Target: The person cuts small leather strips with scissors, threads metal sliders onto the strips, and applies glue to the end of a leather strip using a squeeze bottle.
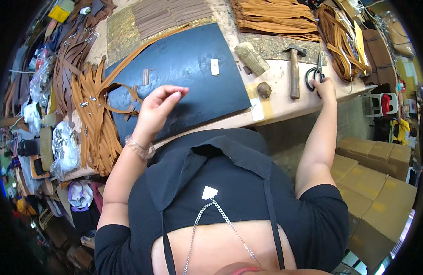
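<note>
Upper right: right hand [325, 88], fingers closed on scissors [317, 71]. Tool-handling step, we judge; next calls for steady grip. Left hand [158, 105], fingers bunched; whether holding anything, we can't tell.

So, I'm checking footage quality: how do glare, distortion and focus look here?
Head view: soft glare on the dark mat, highlights on the plastic bag; head view: cardboard boxes skewed toward the rim, black at both sides; head view: scissors fairly sharp.
</note>
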